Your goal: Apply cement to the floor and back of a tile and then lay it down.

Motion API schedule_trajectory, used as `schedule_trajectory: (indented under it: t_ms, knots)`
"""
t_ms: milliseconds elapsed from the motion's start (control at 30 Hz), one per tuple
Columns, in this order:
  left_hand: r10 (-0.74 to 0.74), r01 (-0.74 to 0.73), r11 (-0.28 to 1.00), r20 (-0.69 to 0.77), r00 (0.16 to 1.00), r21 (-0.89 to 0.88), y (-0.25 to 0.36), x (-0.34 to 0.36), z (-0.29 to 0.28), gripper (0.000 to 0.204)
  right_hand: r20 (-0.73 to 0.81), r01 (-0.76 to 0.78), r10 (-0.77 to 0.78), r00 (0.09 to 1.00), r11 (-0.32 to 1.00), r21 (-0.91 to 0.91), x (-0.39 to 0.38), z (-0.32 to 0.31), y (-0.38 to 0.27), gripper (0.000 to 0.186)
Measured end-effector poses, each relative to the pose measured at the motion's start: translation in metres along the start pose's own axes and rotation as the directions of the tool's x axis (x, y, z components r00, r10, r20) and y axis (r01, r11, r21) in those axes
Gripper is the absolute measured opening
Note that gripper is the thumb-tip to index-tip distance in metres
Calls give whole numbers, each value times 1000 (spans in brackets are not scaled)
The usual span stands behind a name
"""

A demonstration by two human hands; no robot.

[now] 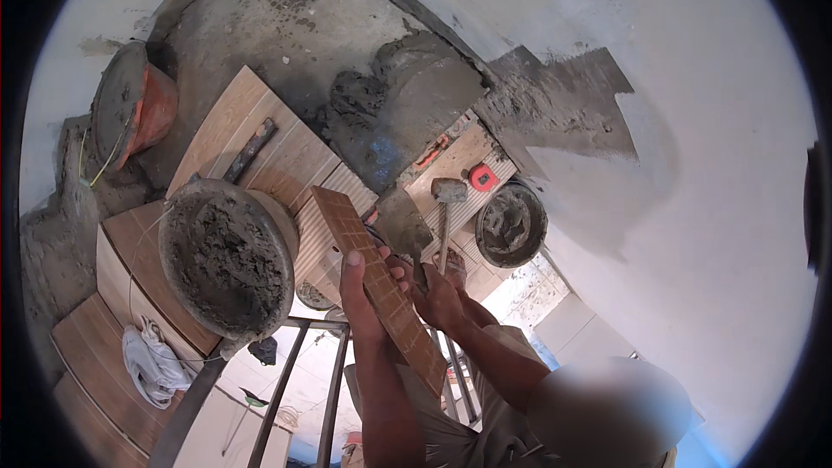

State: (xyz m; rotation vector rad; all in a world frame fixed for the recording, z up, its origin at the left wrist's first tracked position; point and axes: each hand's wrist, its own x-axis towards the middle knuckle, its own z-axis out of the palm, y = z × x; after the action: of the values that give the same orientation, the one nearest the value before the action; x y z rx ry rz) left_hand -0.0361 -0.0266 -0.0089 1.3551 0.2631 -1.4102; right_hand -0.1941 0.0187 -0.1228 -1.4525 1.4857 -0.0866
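In my left hand [364, 286] is a narrow brown tile strip [381, 295], tilted, with a grid of lines on the face I see. The thumb lies along one edge and the fingers curl round the other. My right hand [439, 302] is closed round the handle of a trowel [404, 220] just right of the strip. Its flat blade is grey with mortar and points away from me. A mallet [448, 191] lies just beyond my right hand. Beside the mallet sits a red tape measure [483, 178].
A large mortar bucket [286, 217] stands at the left, a smaller black one [539, 238] at the right. An orange bucket [156, 108] leans farther back. Wet mortar [425, 87] covers part of the floor. Wood-look tiles [234, 104] surround it. A metal railing [334, 381] stands below.
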Motion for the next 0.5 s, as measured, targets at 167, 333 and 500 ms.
schedule_trajectory:
  t_ms: [167,333,500]
  knots:
    - [10,-8,999,57,998,-46,-1,3,-1,67,54,127,-141,988,968,215,11,-37,30,37]
    - [11,-12,999,-21,1000,-47,6,-3,6,68,127,99,-154,980,928,359,24,-84,2,38]
    - [0,-1,1000,-74,997,-20,1,3,6,65,-202,423,-475,857,870,-254,83,-119,-24,41]
